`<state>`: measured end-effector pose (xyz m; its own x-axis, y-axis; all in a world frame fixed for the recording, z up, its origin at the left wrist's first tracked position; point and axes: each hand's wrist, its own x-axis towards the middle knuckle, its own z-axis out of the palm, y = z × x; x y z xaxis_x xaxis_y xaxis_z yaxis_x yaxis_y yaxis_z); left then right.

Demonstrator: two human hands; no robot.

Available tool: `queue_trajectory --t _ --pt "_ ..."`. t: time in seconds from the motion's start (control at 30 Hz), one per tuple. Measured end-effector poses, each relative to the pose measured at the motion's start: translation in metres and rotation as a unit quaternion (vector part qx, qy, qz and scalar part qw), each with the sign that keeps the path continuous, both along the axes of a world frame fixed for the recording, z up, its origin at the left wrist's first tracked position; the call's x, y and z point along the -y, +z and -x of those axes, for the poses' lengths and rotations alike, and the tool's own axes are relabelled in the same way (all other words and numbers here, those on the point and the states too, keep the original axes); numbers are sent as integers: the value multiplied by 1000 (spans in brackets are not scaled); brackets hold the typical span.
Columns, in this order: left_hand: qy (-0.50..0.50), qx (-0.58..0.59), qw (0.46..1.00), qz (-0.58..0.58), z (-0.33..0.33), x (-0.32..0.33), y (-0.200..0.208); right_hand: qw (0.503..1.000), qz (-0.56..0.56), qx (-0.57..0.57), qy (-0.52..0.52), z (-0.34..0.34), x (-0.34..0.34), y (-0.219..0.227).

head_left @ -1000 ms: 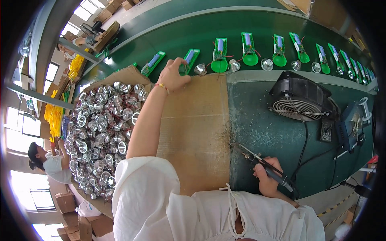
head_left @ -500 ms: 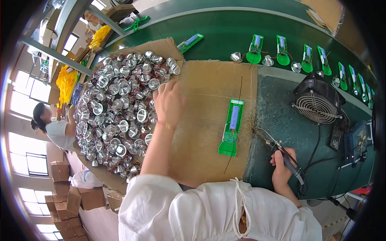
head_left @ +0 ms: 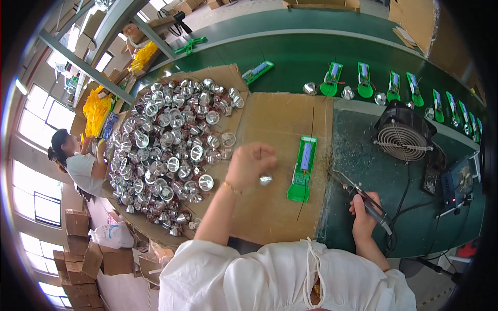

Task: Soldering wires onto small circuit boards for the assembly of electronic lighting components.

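Note:
My left hand (head_left: 252,163) is over the brown cardboard mat, its fingers curled. Just below them is a small silver lamp reflector (head_left: 265,180), which seems to hang from the fingers; the wires of the grip are too blurred to see. To the right lies an open green lamp housing (head_left: 298,189) with a blue cylindrical battery (head_left: 306,156) and dark wires stretching from both ends. My right hand (head_left: 364,215) is closed around a soldering iron (head_left: 374,213), its tip pointing up-left beside the mat's right edge. Left of my left hand is a big heap of silver reflectors (head_left: 167,137).
Green housings (head_left: 364,85) with batteries, some beside reflectors, line the green conveyor (head_left: 290,44) at the back. A black fan (head_left: 402,136) and a blue box with a red light (head_left: 456,184) stand at right. A co-worker (head_left: 78,160) is at the left beside yellow parts (head_left: 96,111).
My left hand has moved from the heap's edge rightward and nearer to me, bringing a reflector over the mat. My right hand keeps its hold on the soldering iron. The view has shifted slightly.

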<state>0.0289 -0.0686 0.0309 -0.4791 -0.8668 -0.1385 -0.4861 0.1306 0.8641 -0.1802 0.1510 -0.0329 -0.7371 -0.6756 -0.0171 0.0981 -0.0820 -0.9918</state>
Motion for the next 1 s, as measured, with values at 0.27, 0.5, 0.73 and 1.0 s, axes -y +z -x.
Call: queue_trajectory --t 0.27,0.5,0.73,1.0 --pt "33 -7 999 35 9 -62 -25 985 61 -139 76 -8 3 2" --pt "-16 -29 991 132 13 -74 -43 966 54 -202 149 -18 -3 11" --pt "-4 -12 994 108 19 -72 -40 971 40 -190 141 -27 5 10" --pt "-4 -28 994 106 19 -70 -40 980 -1 -146 134 -30 9 9"
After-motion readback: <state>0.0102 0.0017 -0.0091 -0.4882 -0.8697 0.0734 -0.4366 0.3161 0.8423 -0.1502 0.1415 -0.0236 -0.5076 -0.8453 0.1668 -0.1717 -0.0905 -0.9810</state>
